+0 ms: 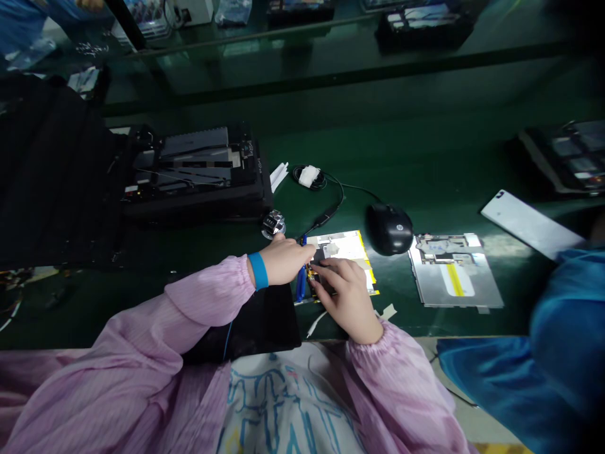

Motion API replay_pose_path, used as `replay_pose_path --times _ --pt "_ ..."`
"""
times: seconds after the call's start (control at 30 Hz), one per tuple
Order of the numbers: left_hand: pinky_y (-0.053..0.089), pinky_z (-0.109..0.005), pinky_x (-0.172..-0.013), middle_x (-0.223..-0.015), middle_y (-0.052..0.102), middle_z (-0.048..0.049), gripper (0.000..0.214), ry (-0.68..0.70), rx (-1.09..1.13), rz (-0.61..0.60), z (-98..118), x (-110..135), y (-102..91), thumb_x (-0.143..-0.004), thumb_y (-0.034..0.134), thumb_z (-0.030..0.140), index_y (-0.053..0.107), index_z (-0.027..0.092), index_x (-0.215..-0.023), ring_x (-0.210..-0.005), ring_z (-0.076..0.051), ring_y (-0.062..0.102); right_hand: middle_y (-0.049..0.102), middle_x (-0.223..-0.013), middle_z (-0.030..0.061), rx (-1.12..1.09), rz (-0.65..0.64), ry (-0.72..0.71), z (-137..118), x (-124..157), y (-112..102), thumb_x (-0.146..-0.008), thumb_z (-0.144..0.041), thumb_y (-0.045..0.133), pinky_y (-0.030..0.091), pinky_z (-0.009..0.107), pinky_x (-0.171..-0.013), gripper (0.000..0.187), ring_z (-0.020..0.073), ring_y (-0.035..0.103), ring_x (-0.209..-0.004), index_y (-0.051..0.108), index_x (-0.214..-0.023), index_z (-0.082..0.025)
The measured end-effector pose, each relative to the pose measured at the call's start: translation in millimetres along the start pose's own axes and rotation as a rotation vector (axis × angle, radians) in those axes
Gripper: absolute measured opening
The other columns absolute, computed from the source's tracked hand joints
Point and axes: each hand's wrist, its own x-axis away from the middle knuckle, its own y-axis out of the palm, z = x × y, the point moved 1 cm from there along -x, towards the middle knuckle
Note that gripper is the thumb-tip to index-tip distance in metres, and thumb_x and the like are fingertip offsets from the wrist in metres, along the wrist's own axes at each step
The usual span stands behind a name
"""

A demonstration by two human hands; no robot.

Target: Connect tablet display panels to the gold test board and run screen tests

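Note:
A thin silvery panel (pixel 347 243) with yellow tape along its right edge lies on the green table in front of me. My left hand (pixel 286 260), with a blue band at its wrist, is closed over the panel's left edge; what its fingers grip is hidden. My right hand (pixel 347 296) rests on the panel. Its fingers are bent, and the fingertips come together at a small dark part by the left edge, too small to make out. Beside that edge lies a blue object (pixel 301 284), partly under my left hand.
A black mouse (pixel 390 228) with a bundled cable (pixel 309 177) lies behind the panel. Another silvery panel (pixel 456 277) is to the right. A black tray (pixel 198 176) of parts stands at back left. A person's blue sleeve (pixel 567 302) reaches in at right.

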Motion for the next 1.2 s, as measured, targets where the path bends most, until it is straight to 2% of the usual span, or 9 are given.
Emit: replay_pose_path --times 0.3,0.53,0.67,0.87,0.93,1.03,1.13,1.2 --pt "0.034 -0.036 -0.075 -0.081 0.066 -0.0064 0.008 0.01 0.029 0.014 -1.1 -4.7 1.2 -0.082 0.051 0.014 0.051 0.017 -0.089 -0.081 -0.026 0.063 0.06 -0.111 0.0105 0.093 -0.033 -0.047 -4.6 1.1 -0.3 -0.09 -0.026 0.053 0.042 0.043 -0.084 0.024 0.0264 0.049 -0.103 0.068 -0.109 -0.022" --pt "0.038 -0.037 -0.079 -0.08 0.067 -0.0056 0.014 -0.1 0.076 0.036 1.5 -2.9 -1.0 -0.079 0.055 0.015 0.051 0.017 -0.092 -0.083 -0.026 0.065 0.059 -0.11 0.0108 0.102 -0.028 -0.063 -4.8 0.4 -0.9 -0.09 -0.027 0.054 0.042 0.043 -0.084 0.024 0.0266 0.048 -0.103 0.068 -0.108 -0.021" --pt "0.04 -0.038 -0.078 -0.081 0.068 -0.0069 0.013 -0.161 0.091 0.101 7.1 -0.9 0.8 -0.08 0.052 0.015 0.051 0.016 -0.093 -0.083 -0.027 0.065 0.059 -0.111 0.011 0.105 -0.037 -0.062 -4.8 0.1 -1.8 -0.09 -0.027 0.053 0.042 0.044 -0.083 0.025 0.0274 0.048 -0.102 0.068 -0.109 -0.022" --pt "0.042 -0.036 -0.075 -0.075 0.065 -0.0044 0.008 -0.146 0.149 0.131 4.3 0.1 4.1 -0.08 0.05 0.015 0.049 0.017 -0.088 -0.075 -0.024 0.065 0.061 -0.109 0.01 0.032 -0.018 -0.04 -2.4 -0.1 -0.6 -0.09 -0.027 0.054 0.044 0.043 -0.083 0.023 0.0254 0.052 -0.101 0.067 -0.109 -0.021" --pt "0.042 -0.032 -0.069 -0.071 0.062 -0.0021 0.006 -0.113 0.245 0.144 -1.3 0.5 2.6 -0.08 0.051 0.016 0.047 0.018 -0.083 -0.069 -0.021 0.063 0.061 -0.108 0.0093 -0.005 0.0 -0.022 -0.6 -0.7 -1.0 -0.09 -0.026 0.054 0.044 0.041 -0.083 0.025 0.0244 0.053 -0.101 0.064 -0.113 -0.021" --pt "0.041 -0.025 -0.058 -0.066 0.053 0.0026 0.014 -0.039 0.527 0.174 -9.4 1.9 -0.4 -0.08 0.053 0.018 0.04 0.02 -0.076 -0.059 -0.014 0.058 0.062 -0.106 0.0088 -0.046 0.023 -0.031 -2.7 0.0 -6.0 -0.089 -0.027 0.055 0.043 0.041 -0.083 0.03 0.0242 0.054 -0.101 0.06 -0.117 -0.021" --pt "0.039 -0.02 -0.048 -0.064 0.046 0.0062 0.019 -0.039 0.843 0.133 -13.3 4.0 -1.8 -0.08 0.053 0.019 0.035 0.02 -0.074 -0.051 -0.009 0.055 0.063 -0.094 0.007 -0.06 0.011 -0.098 -17.1 5.4 -13.9 -0.088 -0.032 0.056 0.039 0.04 -0.079 0.017 0.0229 0.053 -0.092 0.064 -0.096 -0.02" --pt "0.038 -0.018 -0.044 -0.064 0.045 0.007 0.018 -0.059 0.958 0.111 -12.6 5.6 -2.1 -0.081 0.052 0.018 0.035 0.02 -0.075 -0.048 -0.009 0.056 0.062 -0.087 0.0062 -0.046 -0.079 -0.148 -32.2 10.8 -16.6 -0.084 -0.044 0.06 0.036 0.039 -0.076 0.025 0.0225 0.051 -0.087 0.064 -0.082 -0.019"
